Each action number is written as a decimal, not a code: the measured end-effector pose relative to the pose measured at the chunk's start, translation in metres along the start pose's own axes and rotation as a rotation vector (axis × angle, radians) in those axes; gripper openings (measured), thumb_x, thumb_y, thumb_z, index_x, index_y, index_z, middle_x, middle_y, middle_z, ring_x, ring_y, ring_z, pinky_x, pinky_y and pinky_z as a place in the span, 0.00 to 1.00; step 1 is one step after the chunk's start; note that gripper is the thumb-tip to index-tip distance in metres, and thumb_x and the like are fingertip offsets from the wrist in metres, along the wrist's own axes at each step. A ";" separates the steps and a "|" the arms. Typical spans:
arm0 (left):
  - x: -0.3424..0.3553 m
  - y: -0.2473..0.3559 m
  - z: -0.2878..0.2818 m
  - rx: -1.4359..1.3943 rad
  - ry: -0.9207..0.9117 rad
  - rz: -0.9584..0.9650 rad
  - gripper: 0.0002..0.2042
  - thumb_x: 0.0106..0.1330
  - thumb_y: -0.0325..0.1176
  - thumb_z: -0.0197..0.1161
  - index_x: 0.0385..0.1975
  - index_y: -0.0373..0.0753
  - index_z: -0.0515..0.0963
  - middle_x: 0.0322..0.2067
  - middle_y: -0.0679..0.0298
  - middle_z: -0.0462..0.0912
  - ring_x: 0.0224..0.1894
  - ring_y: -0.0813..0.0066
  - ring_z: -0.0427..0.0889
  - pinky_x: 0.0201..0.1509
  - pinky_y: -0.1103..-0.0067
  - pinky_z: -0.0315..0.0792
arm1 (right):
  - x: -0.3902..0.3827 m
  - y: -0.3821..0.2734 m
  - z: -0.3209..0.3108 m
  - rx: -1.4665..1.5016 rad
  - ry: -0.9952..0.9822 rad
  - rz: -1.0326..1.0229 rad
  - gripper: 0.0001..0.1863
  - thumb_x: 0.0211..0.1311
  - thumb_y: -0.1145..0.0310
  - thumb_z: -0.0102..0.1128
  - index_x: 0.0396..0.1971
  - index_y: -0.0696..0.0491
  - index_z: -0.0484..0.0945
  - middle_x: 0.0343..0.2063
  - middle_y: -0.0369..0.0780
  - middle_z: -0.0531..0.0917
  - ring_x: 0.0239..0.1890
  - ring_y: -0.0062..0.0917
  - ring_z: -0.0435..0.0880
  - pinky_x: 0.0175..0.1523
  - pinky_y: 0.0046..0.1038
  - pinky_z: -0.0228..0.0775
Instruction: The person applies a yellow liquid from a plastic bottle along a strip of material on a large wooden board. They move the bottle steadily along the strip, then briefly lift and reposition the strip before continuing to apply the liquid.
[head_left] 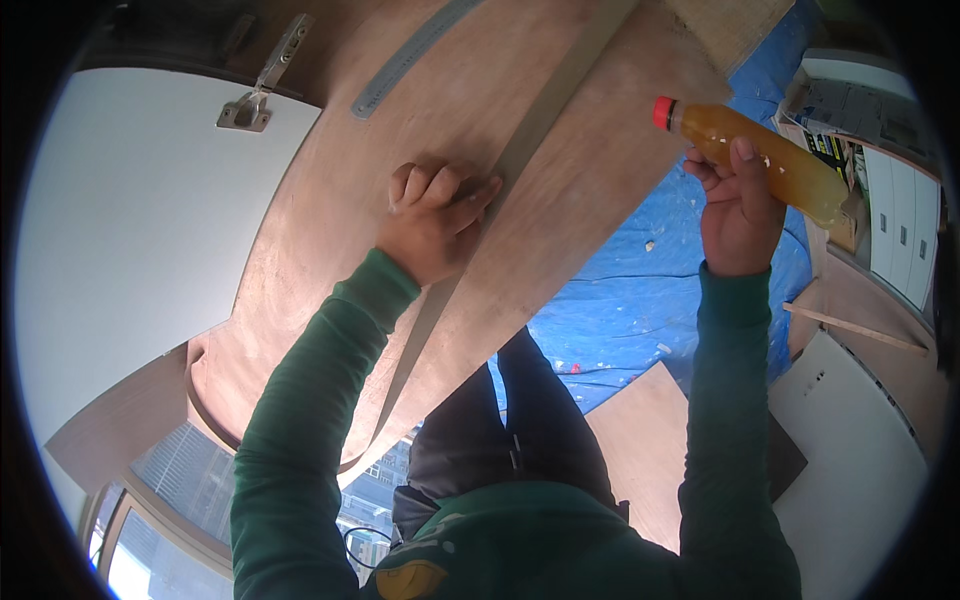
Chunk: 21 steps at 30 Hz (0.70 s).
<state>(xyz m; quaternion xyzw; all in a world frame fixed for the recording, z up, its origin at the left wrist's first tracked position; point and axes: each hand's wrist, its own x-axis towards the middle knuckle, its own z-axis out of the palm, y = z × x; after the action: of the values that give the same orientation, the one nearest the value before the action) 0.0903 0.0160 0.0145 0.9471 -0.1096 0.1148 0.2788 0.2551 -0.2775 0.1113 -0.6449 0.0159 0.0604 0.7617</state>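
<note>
My left hand (435, 215) rests on a plywood sheet (300, 250) with its fingers curled, over a long, straight grey strip (540, 120) lying along the sheet; whether it grips anything beneath is hidden. My right hand (740, 215) is closed round a plastic bottle (800, 180) of amber liquid with a red cap, held beside the sheet's right edge. A metal ruler (400, 65) lies on the sheet above my left hand.
A white panel with a metal hinge (247, 110) lies at the left. A blue tarp (620, 290) covers the floor below. Boards (640, 440) and a white panel (840, 420) are at lower right, a white cabinet (900, 220) at right, windows (180, 460) at lower left.
</note>
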 end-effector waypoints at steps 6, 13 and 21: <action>-0.008 -0.011 0.005 0.029 0.016 0.121 0.18 0.58 0.27 0.73 0.51 0.40 0.90 0.62 0.62 0.86 0.67 0.57 0.76 0.73 0.55 0.66 | 0.022 0.006 0.033 -0.134 -0.079 -0.071 0.17 0.68 0.68 0.76 0.50 0.61 0.84 0.44 0.43 0.89 0.41 0.28 0.90 0.46 0.32 0.86; -0.012 -0.012 0.011 0.028 0.049 0.117 0.18 0.58 0.29 0.73 0.51 0.42 0.90 0.62 0.63 0.84 0.66 0.57 0.76 0.72 0.55 0.67 | 0.052 0.025 0.073 -0.521 -0.243 -0.143 0.14 0.65 0.69 0.79 0.45 0.61 0.88 0.40 0.40 0.91 0.37 0.23 0.89 0.45 0.29 0.85; -0.018 -0.015 0.013 0.069 0.088 0.097 0.21 0.54 0.31 0.76 0.51 0.47 0.91 0.49 0.64 0.79 0.54 0.60 0.76 0.66 0.57 0.69 | 0.061 0.055 0.076 -0.730 -0.355 -0.258 0.16 0.61 0.67 0.83 0.42 0.60 0.89 0.39 0.37 0.93 0.42 0.23 0.91 0.50 0.28 0.84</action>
<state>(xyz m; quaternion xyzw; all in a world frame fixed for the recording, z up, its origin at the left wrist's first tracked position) 0.0790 0.0232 -0.0088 0.9438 -0.1388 0.1734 0.2449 0.3050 -0.1898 0.0637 -0.8487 -0.2188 0.0762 0.4755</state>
